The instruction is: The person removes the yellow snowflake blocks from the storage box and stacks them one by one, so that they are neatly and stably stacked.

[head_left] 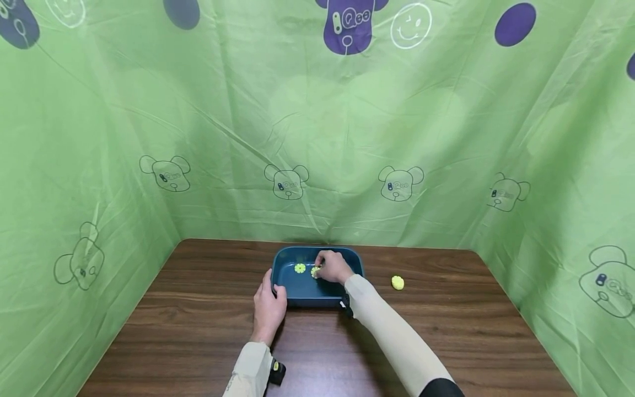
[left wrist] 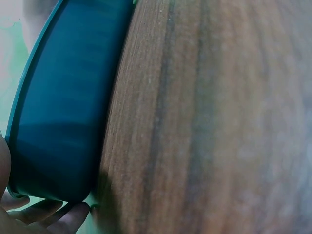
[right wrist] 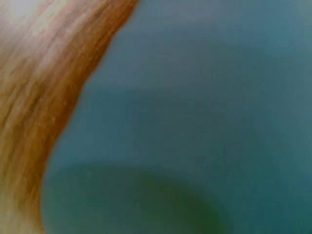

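A dark teal rectangular tray (head_left: 311, 302) stands near the back of the table. My left hand (head_left: 268, 305) holds its front left corner, thumb at the rim; the left wrist view shows fingers (left wrist: 70, 218) around the outer wall (left wrist: 63, 107). Inside the tray, my right hand (head_left: 334, 268) pinches a pale yellow flower-shaped piece (head_left: 315, 272) at or just above the floor; contact with the floor cannot be made out. Left of it, a similar flower-shaped piece (head_left: 300, 268) lies on the tray floor. The right wrist view holds only the blurred tray wall (right wrist: 195, 122), hiding the fingers.
A yellow, scallop-edged piece (head_left: 397, 283) that looks thicker, perhaps a stack, sits on the brown wooden table (head_left: 446, 320) to the right of the tray. A green printed curtain (head_left: 347, 220) hangs behind the table and along both sides.
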